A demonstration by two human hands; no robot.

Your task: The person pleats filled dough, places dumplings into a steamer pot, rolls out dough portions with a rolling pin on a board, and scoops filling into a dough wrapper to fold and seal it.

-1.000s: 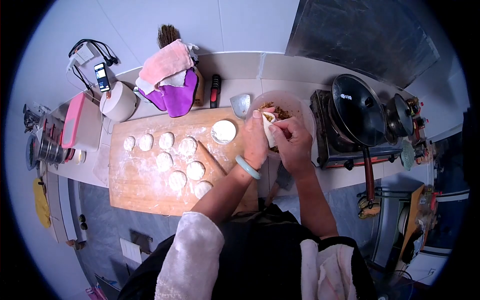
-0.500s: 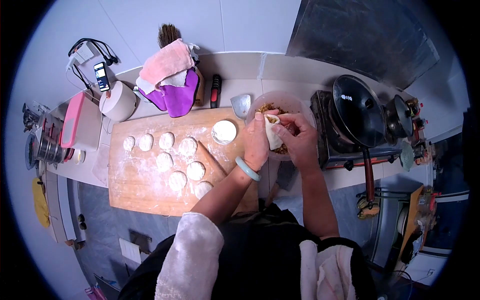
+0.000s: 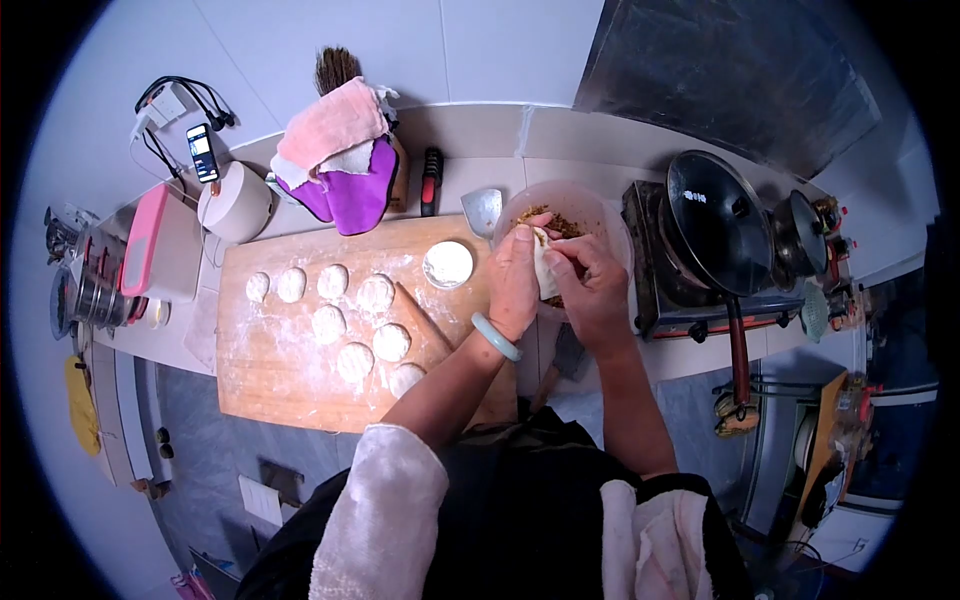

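Over a clear plastic bowl with chopped brown filling, both hands hold a folded dough wrapper. My left hand, with a pale green bangle at the wrist, cradles it from the left side. From the right, my right hand pinches its upper edge between thumb and fingers. A little filling shows at the wrapper's top. To the left, a wooden board dusted with flour carries several round dough pieces, a rolling pin and a white bowl of flour.
On the right stands a gas stove with a black frying pan, its handle jutting over the front edge. A metal scraper lies behind the board. Purple and pink cloths, a phone and a pink-lidded box are at the back left.
The wrapper's opening has narrowed as my right fingers moved up and inward along its edge. My left hand has barely shifted.
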